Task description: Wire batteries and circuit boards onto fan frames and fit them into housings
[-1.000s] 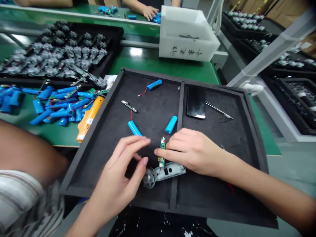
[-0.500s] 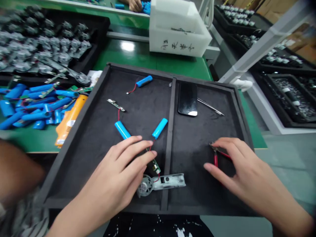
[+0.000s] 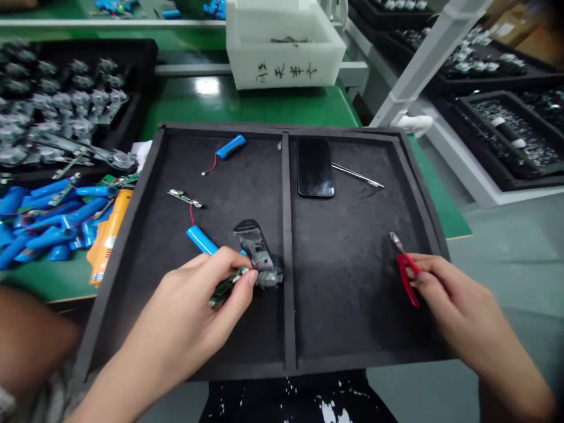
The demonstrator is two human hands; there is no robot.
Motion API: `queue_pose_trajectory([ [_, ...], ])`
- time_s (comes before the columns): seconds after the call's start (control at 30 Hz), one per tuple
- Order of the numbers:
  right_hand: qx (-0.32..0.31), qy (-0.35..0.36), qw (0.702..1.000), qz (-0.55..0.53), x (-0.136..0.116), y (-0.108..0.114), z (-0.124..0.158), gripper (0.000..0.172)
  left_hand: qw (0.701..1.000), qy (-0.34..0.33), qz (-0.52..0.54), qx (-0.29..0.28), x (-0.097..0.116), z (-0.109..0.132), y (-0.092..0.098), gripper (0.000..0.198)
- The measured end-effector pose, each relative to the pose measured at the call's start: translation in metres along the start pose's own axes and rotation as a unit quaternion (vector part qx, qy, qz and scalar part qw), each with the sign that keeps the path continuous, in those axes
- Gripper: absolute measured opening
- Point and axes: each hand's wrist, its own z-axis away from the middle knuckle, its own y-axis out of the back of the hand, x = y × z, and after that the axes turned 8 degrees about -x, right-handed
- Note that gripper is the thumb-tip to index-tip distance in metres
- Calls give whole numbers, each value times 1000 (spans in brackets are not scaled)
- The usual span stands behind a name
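Note:
My left hand (image 3: pixel 194 305) pinches a small green circuit board (image 3: pixel 225 288) between thumb and fingers. Just past the fingertips lies a grey plastic housing (image 3: pixel 255 244) with a round end, and a short red wire shows between it and the board. A blue cylindrical battery (image 3: pixel 201 239), wired in red to another small board (image 3: pixel 185 198), lies beyond my left knuckles. On the right side of the tray, my right hand (image 3: pixel 453 305) grips red-handled cutters (image 3: pixel 408 276), their metal jaws pointing away from me. Part of the left board is hidden by my fingers.
The black tray (image 3: pixel 288 329) has a central divider. Inside are another battery (image 3: pixel 231 147), a phone (image 3: pixel 315 170) and tweezers (image 3: pixel 356 175). Left of it are piled batteries (image 3: pixel 53 235), an orange tool (image 3: pixel 112 235) and grey housings (image 3: pixel 83 111). A white bin (image 3: pixel 286 64) stands behind.
My left hand has picked up the circuit board, and the grey housing has swung from near the tray's front to beyond my fingertips. My right hand has closed on the cutters. The view has shifted.

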Motion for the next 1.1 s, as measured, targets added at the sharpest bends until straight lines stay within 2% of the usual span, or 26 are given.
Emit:
queue_pose_trajectory([
  [0.07, -23, -17, 988, -154, 10, 1, -2, 33, 998, 26, 12, 59, 6, 0, -4, 5],
  [0.1, -24, -16, 971, -239, 11, -2, -2, 32, 997, 32, 12, 64, 9, -1, -6, 3],
  [0.17, -17, 1, 920, -392, 2, -12, 1, 30, 999, 33, 8, 29, 13, -3, -13, 3],
  [0.23, -34, 33, 861, -506, -21, -26, 11, 29, 1000, 21, 6, -17, 15, -5, -18, 6],
  [0.33, -181, 64, 768, -611, -65, -45, 32, 37, 999, 15, 23, -27, 16, -5, -21, 6],
  [0.37, -241, 59, 746, -618, -77, -50, 38, 41, 999, 18, 33, -25, 16, -4, -21, 6],
  [0.43, -340, 78, 727, -592, -94, -54, 44, 40, 998, 27, 49, -21, 16, -1, -18, 7],
  [0.53, -432, 138, 754, -475, -106, -52, 39, 29, 998, 26, 61, -13, 14, 2, -16, 9],
  [0.6, -458, 161, 783, -390, -112, -46, 31, 33, 998, 13, 62, -3, 12, 5, -16, 8],
  [0.7, -435, 163, 836, -293, -124, -38, 25, 43, 997, -22, 67, 8, 9, 10, -19, 11],
  [0.8, -385, 139, 886, -216, -137, -36, 26, 45, 994, -50, 91, 12, 8, 14, -22, 17],
  [1.0, -356, 146, 911, -146, -143, -42, 34, 35, 991, -56, 118, 26, 8, 18, -29, 20],
  [1.1, -346, 146, 919, -123, -141, -45, 36, 35, 991, -57, 119, 34, 8, 20, -32, 22],
])
